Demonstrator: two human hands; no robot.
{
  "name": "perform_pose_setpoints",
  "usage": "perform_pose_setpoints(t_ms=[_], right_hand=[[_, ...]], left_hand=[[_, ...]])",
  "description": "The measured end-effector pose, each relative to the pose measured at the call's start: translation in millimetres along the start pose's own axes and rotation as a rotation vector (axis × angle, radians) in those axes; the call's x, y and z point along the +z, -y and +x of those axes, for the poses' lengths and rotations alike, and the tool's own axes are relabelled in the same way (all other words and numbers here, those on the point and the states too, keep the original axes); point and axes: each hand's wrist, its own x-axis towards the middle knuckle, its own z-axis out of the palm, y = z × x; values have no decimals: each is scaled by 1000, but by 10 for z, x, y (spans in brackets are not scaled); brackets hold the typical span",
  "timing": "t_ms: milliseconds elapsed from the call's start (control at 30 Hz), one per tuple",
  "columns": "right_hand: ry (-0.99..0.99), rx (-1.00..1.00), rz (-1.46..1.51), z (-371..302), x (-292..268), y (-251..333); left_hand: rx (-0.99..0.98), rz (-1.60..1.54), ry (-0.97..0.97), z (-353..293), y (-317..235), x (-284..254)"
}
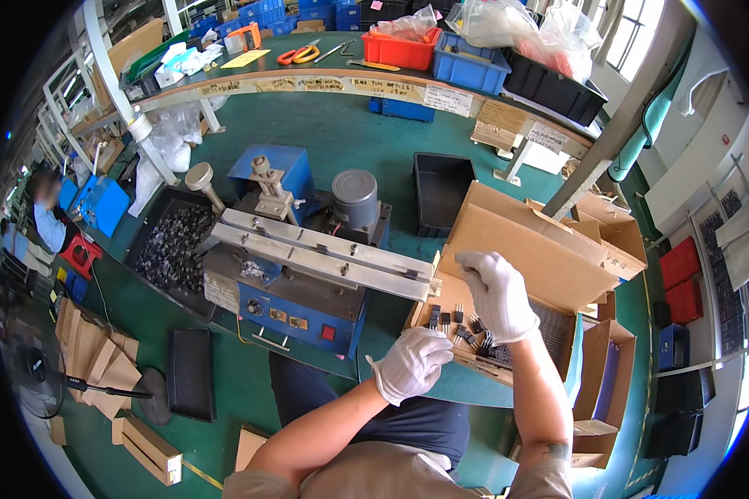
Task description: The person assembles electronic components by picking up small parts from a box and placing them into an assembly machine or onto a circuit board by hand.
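Observation:
A blue bench machine point(304, 320) carries a long metal rail point(324, 254) that slopes down to the right. Below the rail's right end is an open cardboard box point(524, 237), its flap raised. Several small black electronic components point(446, 318) with metal legs lie loose in the box, beside more packed in rows. My right hand point(501, 301), in a white glove, is over the box near the rail's end, fingers bent together. At the box's front left edge my gloved left hand point(412, 364) is curled closed. Whatever either hand's fingers hold is hidden.
A black tray of small dark parts point(175, 254) stands left of the machine. Behind are an empty-looking black bin point(443, 187) and a raised shelf with scissors point(300, 55), a red bin point(401, 48) and a blue bin point(472, 62). A post point(612, 133) rises at right.

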Motion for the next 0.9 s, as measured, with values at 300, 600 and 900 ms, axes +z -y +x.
perform_pose_setpoints(t_ms=[300, 600, 900], right_hand=[[712, 17, -393, -237, 207, -354], [603, -48, -616, -358, 353, -421], [75, -223, 190, -102, -50, -180]], left_hand=[[-8, 17, -4, 46, -38, -3], [1, 39, 1, 40, -36, -6], [-11, 56, 3, 26, -48, -2]])
